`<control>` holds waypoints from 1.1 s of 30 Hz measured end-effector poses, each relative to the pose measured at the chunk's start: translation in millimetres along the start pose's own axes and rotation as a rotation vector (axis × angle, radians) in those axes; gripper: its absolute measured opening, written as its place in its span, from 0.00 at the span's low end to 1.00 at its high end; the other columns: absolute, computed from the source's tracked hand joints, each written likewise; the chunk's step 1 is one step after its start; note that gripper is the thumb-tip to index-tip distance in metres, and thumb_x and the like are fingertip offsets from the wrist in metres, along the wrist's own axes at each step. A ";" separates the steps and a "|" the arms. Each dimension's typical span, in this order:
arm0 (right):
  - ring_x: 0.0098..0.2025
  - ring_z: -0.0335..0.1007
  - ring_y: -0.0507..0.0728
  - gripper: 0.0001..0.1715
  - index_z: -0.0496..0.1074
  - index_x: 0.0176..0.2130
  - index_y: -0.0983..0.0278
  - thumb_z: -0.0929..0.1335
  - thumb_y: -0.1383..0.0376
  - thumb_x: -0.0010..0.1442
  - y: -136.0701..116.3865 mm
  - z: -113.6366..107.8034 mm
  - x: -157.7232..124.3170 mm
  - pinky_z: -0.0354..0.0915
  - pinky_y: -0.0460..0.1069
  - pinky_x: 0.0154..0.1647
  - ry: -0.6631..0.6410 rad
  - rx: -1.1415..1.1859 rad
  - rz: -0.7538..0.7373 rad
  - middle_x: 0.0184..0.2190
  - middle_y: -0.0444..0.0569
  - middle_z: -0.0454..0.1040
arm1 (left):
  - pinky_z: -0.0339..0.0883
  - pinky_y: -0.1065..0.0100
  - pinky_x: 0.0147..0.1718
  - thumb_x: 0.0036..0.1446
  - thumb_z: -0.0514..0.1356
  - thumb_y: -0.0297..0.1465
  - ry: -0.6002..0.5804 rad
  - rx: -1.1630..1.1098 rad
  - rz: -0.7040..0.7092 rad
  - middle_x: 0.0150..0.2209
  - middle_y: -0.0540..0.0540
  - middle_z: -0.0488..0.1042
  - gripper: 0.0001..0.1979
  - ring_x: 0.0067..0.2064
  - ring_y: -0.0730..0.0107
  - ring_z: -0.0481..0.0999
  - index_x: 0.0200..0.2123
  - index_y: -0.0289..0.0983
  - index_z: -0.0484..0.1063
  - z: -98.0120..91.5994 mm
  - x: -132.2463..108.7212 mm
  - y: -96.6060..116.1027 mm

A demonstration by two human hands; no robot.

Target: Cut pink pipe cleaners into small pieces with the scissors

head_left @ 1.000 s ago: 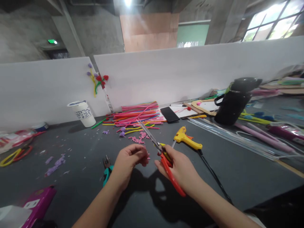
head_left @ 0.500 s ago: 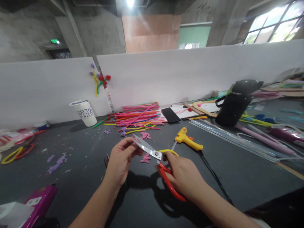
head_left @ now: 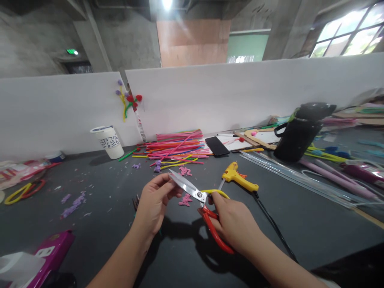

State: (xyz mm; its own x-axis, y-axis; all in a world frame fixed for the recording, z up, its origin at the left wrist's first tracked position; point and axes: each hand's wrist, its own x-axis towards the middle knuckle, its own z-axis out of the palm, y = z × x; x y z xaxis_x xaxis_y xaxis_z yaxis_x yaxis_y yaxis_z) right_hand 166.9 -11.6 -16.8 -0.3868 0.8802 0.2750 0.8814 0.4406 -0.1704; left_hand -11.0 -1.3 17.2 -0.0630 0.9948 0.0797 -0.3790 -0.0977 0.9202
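My right hand (head_left: 235, 216) grips a pair of scissors (head_left: 187, 186) with red and yellow handles. Their blades point up and left, nearly closed, across the fingertips of my left hand (head_left: 156, 204). That hand is closed in a pinch at the blades; whatever is between its fingers is too small and hidden to name. Below the blades lie small pink fuzzy pieces (head_left: 185, 200), and another cluster of pink pieces (head_left: 185, 171) lies just beyond. A dark-tipped tool (head_left: 136, 203) is partly hidden behind my left wrist.
A yellow glue gun (head_left: 240, 178) with a black cord lies right of the scissors. Behind are pink pipe cleaners (head_left: 177, 146), a phone (head_left: 217, 146), a white cup (head_left: 109, 142) and a black jug (head_left: 300, 134). Purple scraps (head_left: 73, 205) and other scissors (head_left: 25, 192) lie left.
The view has shifted slightly, so the background sits a little further right. Both hands and the scissors keep nearly the same pose.
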 end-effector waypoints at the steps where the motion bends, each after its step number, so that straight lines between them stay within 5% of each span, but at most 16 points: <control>1: 0.25 0.68 0.57 0.15 0.62 0.34 0.65 0.59 0.56 0.56 -0.1 0.0 -0.1 0.49 0.47 0.22 -0.001 -0.002 0.001 0.25 0.49 0.72 | 0.63 0.75 0.24 0.45 0.60 0.26 -0.001 -0.005 -0.003 0.22 0.51 0.71 0.02 0.23 0.78 0.69 0.26 0.34 0.72 0.2 0.1 0.1; 33: 0.23 0.68 0.57 0.15 0.62 0.31 0.64 0.60 0.54 0.55 -0.2 -0.7 0.7 0.45 0.47 0.21 -0.013 -0.058 -0.012 0.22 0.47 0.71 | 0.65 0.75 0.24 0.44 0.60 0.24 -0.014 0.009 0.021 0.22 0.51 0.72 0.03 0.23 0.77 0.71 0.27 0.34 0.71 -6.2 4.6 -1.9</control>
State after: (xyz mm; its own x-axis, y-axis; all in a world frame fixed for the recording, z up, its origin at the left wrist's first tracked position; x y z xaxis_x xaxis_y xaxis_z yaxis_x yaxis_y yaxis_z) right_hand 166.7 -11.1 -15.9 -0.4004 0.8775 0.2640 0.8908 0.4403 -0.1121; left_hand -16.3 3.3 13.5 -0.0581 0.9929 0.1038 -0.3698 -0.1180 0.9216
